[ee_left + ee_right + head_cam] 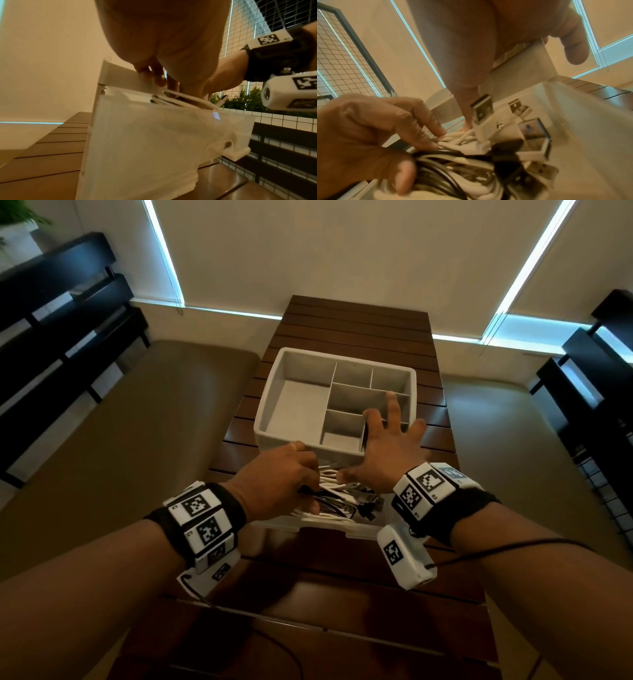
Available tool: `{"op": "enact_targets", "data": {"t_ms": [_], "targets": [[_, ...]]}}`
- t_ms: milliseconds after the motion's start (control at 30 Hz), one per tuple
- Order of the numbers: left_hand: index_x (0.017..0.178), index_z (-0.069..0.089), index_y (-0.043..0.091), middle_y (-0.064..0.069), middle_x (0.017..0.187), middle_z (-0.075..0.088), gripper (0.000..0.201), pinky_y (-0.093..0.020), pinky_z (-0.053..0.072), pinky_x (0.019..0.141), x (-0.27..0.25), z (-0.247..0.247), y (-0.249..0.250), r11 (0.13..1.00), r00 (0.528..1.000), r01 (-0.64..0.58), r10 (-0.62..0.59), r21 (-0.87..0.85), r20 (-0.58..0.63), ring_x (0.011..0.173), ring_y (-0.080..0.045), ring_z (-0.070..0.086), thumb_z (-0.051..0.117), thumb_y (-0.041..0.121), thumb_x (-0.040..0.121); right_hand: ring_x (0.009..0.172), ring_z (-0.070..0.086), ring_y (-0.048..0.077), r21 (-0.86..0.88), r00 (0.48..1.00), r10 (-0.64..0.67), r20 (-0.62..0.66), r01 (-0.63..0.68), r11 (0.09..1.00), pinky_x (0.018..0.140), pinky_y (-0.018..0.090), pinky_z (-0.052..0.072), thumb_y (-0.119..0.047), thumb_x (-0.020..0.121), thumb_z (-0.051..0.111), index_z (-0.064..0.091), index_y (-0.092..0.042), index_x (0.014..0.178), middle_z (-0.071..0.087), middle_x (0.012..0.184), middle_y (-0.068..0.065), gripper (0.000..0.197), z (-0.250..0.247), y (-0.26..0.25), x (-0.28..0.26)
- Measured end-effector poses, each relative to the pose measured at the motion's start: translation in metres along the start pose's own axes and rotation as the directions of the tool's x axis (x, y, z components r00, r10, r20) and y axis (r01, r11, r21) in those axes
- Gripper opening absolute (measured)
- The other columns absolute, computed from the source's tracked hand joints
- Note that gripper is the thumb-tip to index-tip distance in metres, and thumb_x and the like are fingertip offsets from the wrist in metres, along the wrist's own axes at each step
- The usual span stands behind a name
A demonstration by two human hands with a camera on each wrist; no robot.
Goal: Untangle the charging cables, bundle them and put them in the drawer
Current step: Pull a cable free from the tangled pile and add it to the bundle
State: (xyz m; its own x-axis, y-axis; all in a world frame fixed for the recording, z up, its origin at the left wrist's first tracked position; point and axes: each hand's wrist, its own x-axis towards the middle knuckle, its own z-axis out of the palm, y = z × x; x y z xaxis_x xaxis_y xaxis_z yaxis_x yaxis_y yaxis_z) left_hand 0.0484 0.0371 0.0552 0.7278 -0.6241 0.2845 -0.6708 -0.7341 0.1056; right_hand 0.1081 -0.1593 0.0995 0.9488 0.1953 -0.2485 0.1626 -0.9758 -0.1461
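A bundle of white and black charging cables lies in the pulled-out translucent drawer on the wooden slat table. My left hand reaches into the drawer from the left, fingers curled round the cables. My right hand is spread flat over the front edge of the grey divided organiser above the drawer, and its thumb points down to the cables. Several USB plugs stick up at the bundle's right end. The drawer front hides most of the bundle in the left wrist view.
The slat table runs away from me between two beige cushioned benches. Black shelving stands at the left and right, and a wire grid panel at the right. Black leads hang from my wrist cameras.
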Motion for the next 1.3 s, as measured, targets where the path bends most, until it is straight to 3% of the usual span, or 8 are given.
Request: {"op": "enact_targets", "data": {"t_ms": [200,267,400,600,733,933,1133,1300], "targets": [[0.085,0.068,0.014,-0.007,0.081,0.062,0.025,-0.027,0.043,0.049,0.002,0.010,0.012,0.997,0.996,0.068,-0.065,0.035,-0.068,0.064,-0.023,0.060,0.083,0.024,0.068,0.139,-0.002,0.047,0.005,1.000,0.004,-0.030,-0.004,1.000,0.100,0.065,0.036,-0.060,0.066,0.076,0.015,-0.038,0.141,-0.026,0.155,-0.008,0.099,0.002,0.000,-0.001],[0.088,0.069,0.015,-0.006,0.083,0.063,0.017,-0.026,0.041,0.050,-0.002,0.009,0.012,1.000,0.997,0.023,-0.022,0.012,-0.077,0.064,-0.022,0.061,0.069,0.030,0.080,0.139,0.000,0.047,0.007,0.999,0.003,-0.035,-0.002,1.000,0.100,0.065,0.036,-0.059,0.067,0.076,0.015,-0.038,0.141,-0.025,0.155,-0.008,0.097,0.001,0.000,0.000],[0.101,0.073,0.021,-0.001,0.100,0.067,0.051,-0.034,0.055,0.061,-0.017,0.003,0.010,0.998,0.999,-0.010,0.014,-0.070,0.050,0.086,-0.021,0.065,0.047,0.062,0.087,0.139,0.000,0.047,0.007,1.000,0.001,-0.022,-0.001,1.000,0.100,0.064,0.035,-0.057,0.069,0.076,0.015,-0.038,0.141,-0.026,0.155,-0.007,0.097,0.000,-0.001,0.001],[0.088,0.073,0.023,0.004,0.089,0.066,0.033,-0.033,0.054,0.051,-0.016,0.006,0.015,0.998,0.996,-0.058,0.059,-0.014,0.066,0.081,-0.020,0.062,0.048,0.045,0.086,0.139,-0.005,0.050,0.006,0.994,-0.057,0.090,0.057,0.998,0.107,0.063,0.027,-0.061,0.058,0.080,0.006,-0.035,0.146,-0.033,0.153,-0.004,0.118,-0.009,0.005,0.002],[0.100,0.069,0.017,-0.003,0.097,0.068,0.040,-0.031,0.054,0.052,-0.023,0.011,0.023,0.995,0.990,-0.080,0.073,0.056,0.118,0.085,-0.023,0.065,0.039,0.041,0.090,0.140,-0.004,0.047,-0.024,0.993,-0.052,0.101,0.055,0.998,0.106,0.062,0.032,-0.051,0.052,0.089,0.003,-0.036,0.147,-0.035,0.152,-0.004,0.128,-0.010,0.005,-0.004],[0.128,0.049,0.019,-0.007,0.110,0.071,0.041,-0.036,0.061,0.064,-0.023,0.012,0.014,0.998,0.993,-0.055,0.049,0.045,0.110,0.097,-0.025,0.069,0.043,0.032,0.089,0.137,0.005,0.048,-0.061,0.996,-0.078,0.032,0.080,0.995,0.105,0.059,0.035,-0.047,0.054,0.089,0.008,-0.035,0.145,-0.030,0.155,-0.001,0.121,-0.005,0.006,-0.004],[0.115,0.067,0.014,-0.011,0.111,0.071,0.036,-0.044,0.060,0.076,-0.019,0.010,0.007,1.000,0.991,0.013,-0.011,-0.009,0.130,0.104,-0.030,0.067,0.061,0.015,0.079,0.138,0.004,0.049,-0.047,0.994,-0.102,0.049,0.104,0.993,0.106,0.057,0.031,-0.053,0.064,0.081,0.009,-0.034,0.146,-0.030,0.155,-0.001,0.111,-0.006,0.011,0.002],[0.107,0.070,0.013,-0.009,0.101,0.072,0.045,-0.042,0.061,0.069,-0.015,0.008,0.013,0.996,0.994,0.082,-0.085,0.035,0.072,0.094,-0.029,0.069,0.082,0.007,0.064,0.139,0.000,0.047,0.029,0.991,-0.109,0.078,0.107,0.994,0.109,0.055,0.028,-0.049,0.079,0.071,0.009,-0.037,0.147,-0.032,0.154,-0.006,0.092,-0.014,0.014,0.007]]}}
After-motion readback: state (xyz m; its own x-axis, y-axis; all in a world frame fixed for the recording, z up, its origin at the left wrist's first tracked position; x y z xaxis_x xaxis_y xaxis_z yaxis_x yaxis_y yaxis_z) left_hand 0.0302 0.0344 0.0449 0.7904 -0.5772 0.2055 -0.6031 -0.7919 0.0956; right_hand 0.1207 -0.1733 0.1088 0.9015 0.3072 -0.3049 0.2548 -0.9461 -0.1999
